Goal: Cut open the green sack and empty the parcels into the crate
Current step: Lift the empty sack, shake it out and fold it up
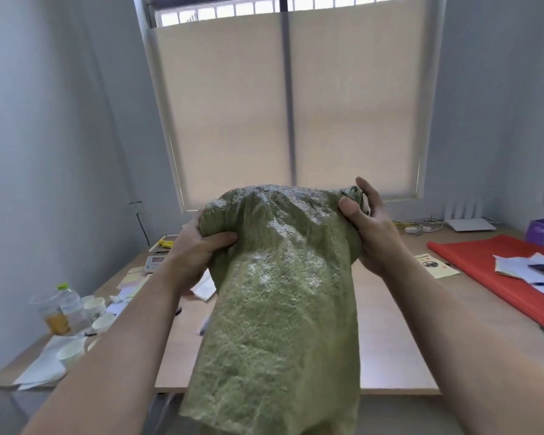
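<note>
Head view: coarse woven green sack [280, 302], bunched in each hand.

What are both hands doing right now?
Left hand: closed, gripping the green sack at its upper left corner.
Right hand: closed, gripping its upper right corner.

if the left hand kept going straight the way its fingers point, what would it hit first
The left hand already grips the green sack, fingers pointing right into it, so it would press further into the sack fabric first.
</note>
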{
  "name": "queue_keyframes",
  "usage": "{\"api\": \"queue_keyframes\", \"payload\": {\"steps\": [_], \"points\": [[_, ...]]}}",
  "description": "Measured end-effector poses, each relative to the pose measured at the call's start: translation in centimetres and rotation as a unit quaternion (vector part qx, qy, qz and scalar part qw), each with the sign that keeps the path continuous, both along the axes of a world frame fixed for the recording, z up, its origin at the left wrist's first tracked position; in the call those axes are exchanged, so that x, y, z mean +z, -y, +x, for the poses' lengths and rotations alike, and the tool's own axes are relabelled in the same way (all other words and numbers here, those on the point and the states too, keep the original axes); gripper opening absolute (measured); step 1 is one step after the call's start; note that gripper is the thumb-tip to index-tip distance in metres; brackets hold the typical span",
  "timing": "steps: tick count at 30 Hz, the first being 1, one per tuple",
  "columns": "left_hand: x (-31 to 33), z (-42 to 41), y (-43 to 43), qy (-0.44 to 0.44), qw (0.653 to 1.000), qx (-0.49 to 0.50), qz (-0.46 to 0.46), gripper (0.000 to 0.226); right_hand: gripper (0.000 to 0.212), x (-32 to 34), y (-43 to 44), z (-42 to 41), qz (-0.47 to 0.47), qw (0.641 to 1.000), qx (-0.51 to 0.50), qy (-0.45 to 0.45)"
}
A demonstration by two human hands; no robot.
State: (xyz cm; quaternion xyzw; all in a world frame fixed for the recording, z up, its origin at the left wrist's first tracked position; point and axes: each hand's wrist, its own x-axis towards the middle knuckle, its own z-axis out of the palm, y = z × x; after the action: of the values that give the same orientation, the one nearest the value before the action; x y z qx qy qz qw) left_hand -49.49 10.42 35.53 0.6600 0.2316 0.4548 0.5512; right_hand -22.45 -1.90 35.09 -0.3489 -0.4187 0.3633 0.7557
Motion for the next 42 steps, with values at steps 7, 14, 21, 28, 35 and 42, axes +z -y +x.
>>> {"api": "queue_keyframes", "payload": {"steps": [7, 14, 21, 28, 35, 42], "points": [[0.2, -0.3, -0.3, 0.036, 0.997, 0.021, -0.068, 0.02, 0.12, 0.2, 1.2, -0.6, -0.019, 0.977, 0.01, 0.214], [0.5, -1.1, 0.0, 0.049, 0.968, -0.079, -0.233, 0.045, 0.078, 0.5, 0.9, -0.8, -0.013, 0.945, -0.117, 0.307], [0.5, -1.3, 1.2, 0.07, 0.97, -0.105, -0.207, 0.039, 0.066, -0.1, -0.5, -1.6, -0.012, 0.954, -0.186, 0.236], [0.7, -1.9, 0.9, -0.012, 0.995, -0.098, -0.005, 0.155, 0.062, -0.1, -0.6, -1.2, -0.057, 0.947, -0.219, 0.228], [0.2, -1.5, 0.3, -0.037, 0.998, -0.021, 0.048, 0.061, 0.061, 1.1, 0.3, -1.6, -0.089, 0.993, -0.047, 0.064], [1.1, -0.9, 1.0, -0.032, 0.996, 0.054, 0.055, 0.027, 0.15, 1.6, 1.4, -2.5, -0.094, 0.983, 0.043, 0.153]]}}
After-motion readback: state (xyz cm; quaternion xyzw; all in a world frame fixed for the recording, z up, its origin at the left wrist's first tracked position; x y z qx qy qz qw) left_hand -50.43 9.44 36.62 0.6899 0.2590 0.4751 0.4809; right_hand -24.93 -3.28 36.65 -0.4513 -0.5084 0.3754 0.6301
